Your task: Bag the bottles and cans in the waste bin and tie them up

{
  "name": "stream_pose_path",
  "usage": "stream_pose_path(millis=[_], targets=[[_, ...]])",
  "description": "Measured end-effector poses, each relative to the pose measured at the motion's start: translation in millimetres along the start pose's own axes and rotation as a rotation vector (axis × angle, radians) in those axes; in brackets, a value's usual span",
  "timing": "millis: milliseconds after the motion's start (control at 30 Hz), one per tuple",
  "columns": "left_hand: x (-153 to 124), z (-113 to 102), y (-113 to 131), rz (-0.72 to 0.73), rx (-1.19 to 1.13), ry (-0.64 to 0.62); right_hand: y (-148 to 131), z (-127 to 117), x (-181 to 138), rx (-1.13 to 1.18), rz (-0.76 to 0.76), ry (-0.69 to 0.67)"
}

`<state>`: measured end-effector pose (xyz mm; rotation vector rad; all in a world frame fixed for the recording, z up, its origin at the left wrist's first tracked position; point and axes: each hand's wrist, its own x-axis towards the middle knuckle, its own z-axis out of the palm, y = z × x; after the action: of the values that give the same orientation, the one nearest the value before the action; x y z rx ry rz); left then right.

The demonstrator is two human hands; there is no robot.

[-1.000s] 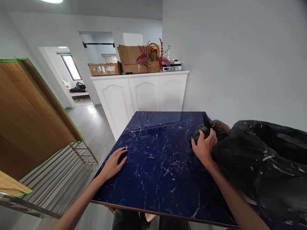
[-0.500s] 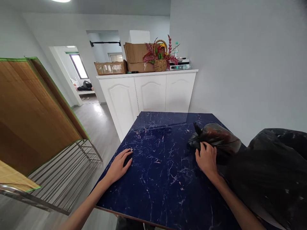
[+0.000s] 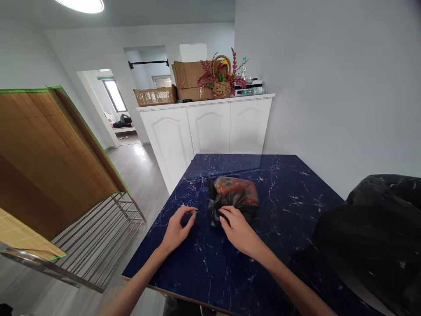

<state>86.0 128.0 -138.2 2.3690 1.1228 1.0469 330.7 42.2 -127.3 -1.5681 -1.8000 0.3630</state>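
Observation:
A thin black plastic bag [image 3: 237,189] with reddish-orange things showing through it rests on the dark blue marbled table [image 3: 210,272]. Its gathered neck sticks up on the left side. My right hand [image 3: 239,229] pinches the near left side of the bag, just below that neck; the fingertips are partly lost against the dark plastic. To the left, my left hand [image 3: 179,229] hovers close to the tabletop with thumb and fingers apart. A small gap separates it from the bag, and nothing is in it.
A large black plastic bag [image 3: 371,228] fills the table's right side. Beyond the table stands a white cabinet [image 3: 210,127] bearing cardboard boxes [image 3: 190,79], a flower basket [image 3: 222,89] and bottles [image 3: 253,91]. A metal rack [image 3: 95,241] with a draped bamboo mat [image 3: 55,162] is at left.
My right hand has brought the small black bag leftward from beside the large bag to the table's middle. My left hand has shifted slightly right and curled from lying flat.

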Motion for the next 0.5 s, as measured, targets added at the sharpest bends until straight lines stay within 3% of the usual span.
stream_pose_path(millis=[233, 500], targets=[[23, 35, 37, 0.095, 0.07, 0.035, -24, -25, -1, 0.109, -0.051, -0.137], [32, 37, 37, 0.14, 0.1, 0.021, -23, -33, 3, -0.015, -0.036, -0.103]])
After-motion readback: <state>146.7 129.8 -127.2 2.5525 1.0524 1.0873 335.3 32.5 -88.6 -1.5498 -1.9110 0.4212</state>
